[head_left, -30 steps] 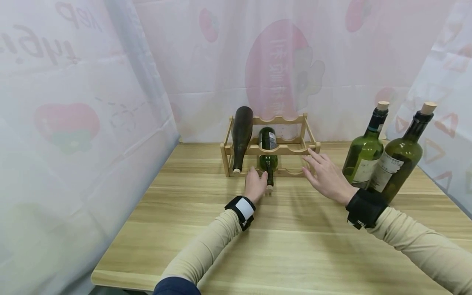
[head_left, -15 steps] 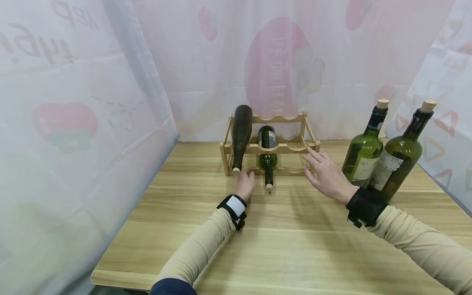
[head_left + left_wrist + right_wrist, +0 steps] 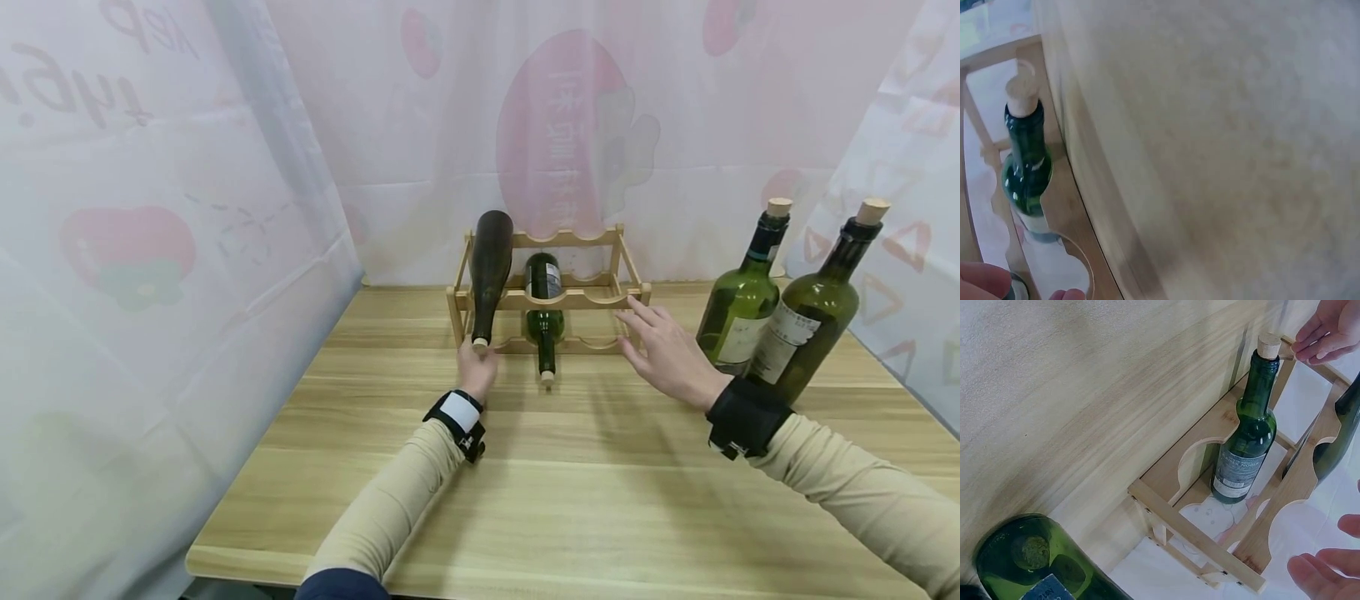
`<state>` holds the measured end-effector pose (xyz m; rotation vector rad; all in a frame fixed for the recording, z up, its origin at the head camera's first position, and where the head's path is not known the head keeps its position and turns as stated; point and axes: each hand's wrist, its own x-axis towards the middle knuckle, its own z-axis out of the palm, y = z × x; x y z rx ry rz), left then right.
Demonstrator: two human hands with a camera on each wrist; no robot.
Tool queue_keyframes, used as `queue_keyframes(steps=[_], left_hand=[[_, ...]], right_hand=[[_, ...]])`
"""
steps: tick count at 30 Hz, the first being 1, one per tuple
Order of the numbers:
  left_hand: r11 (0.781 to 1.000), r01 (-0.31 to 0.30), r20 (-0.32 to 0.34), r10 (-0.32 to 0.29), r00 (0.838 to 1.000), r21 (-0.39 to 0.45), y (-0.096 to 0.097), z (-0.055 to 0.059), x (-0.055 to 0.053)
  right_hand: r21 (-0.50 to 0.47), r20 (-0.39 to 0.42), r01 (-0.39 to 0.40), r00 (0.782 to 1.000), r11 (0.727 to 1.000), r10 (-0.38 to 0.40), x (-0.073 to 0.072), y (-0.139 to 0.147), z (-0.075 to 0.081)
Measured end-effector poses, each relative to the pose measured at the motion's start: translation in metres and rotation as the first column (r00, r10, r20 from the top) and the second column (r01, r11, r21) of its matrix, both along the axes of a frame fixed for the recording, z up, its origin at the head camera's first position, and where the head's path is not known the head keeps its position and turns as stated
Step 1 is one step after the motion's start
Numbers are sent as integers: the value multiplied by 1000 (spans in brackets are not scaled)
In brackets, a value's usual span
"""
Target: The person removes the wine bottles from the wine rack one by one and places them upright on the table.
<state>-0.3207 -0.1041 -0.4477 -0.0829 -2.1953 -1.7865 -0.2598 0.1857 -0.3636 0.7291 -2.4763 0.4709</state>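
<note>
A small two-tier wooden wine rack stands at the back of the table. On its upper tier at the left lies a dark wine bottle, its corked neck pointing down and forward. One tier lower, a green wine bottle rests with its cork facing front; its label shows in the right wrist view. My left hand is right under the dark bottle's cork, at the rack's lower left, fingers loosely extended and gripping nothing. Straight fingers of my right hand are spread at the rack's front right corner.
Two corked green bottles, one in front and one behind it, stand upright at the right, close beside my right hand and wrist strap. Printed curtains hang behind the table and along both sides.
My left hand has moved left, from beside the lower green bottle's neck to beneath the dark bottle's cork. My right hand stays at the rack's right corner; the bottles keep their places.
</note>
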Motion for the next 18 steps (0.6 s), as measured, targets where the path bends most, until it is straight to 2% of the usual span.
queue_keyframes(steps=[1, 3, 4, 5, 6, 7, 8, 10, 11, 12, 13, 15, 18], left_hand=[[982, -124, -47, 119, 992, -142, 2, 18, 15], [975, -132, -67, 122, 990, -177, -7, 6, 0], [979, -114, -57, 105, 993, -169, -12, -3, -7], [986, -98, -16, 97, 995, -133, -18, -19, -26], [992, -88, -27, 86, 996, -88, -22, -31, -38], [996, -82, 19, 83, 996, -36, -23, -32, -43], [998, -67, 101, 66, 993, 14, -23, -24, -39], [990, -71, 161, 51, 986, 124, -19, -6, -27], [980, -79, 197, 43, 979, 182, -17, -1, -27], [972, -72, 217, 22, 976, 224, -16, 10, -19], [962, -75, 269, 2, 963, 261, -14, 25, -9], [940, -65, 291, -37, 956, 334, -13, 42, 3], [900, -49, 317, -101, 943, 433, -13, 59, 12]], right_hand=[[2, 4, 1, 1000, 1000, -1, 0, 0, 0], [4, 10, 3, 1000, 1000, -3, 1, 0, 1], [5, 12, 4, 1000, 1000, -4, 1, 0, 1], [6, 13, 4, 1000, 1000, -4, 1, 0, 1], [6, 14, 3, 1000, 1000, -3, 1, 0, 1], [6, 15, 2, 1000, 1000, -2, 2, 0, 2], [6, 18, 2, 1000, 1000, -2, 2, 0, 2], [8, 21, 1, 1000, 1000, -1, 2, 0, 2], [9, 21, 1, 1000, 1000, -1, 2, 0, 3], [10, 20, 1, 1000, 1000, -1, 2, 0, 2], [9, 17, 0, 1000, 1000, -1, 2, 0, 2], [9, 3, 0, 1000, 1000, 0, 2, 1, 2], [11, -18, -3, 1000, 1000, 3, 1, 2, 1]])
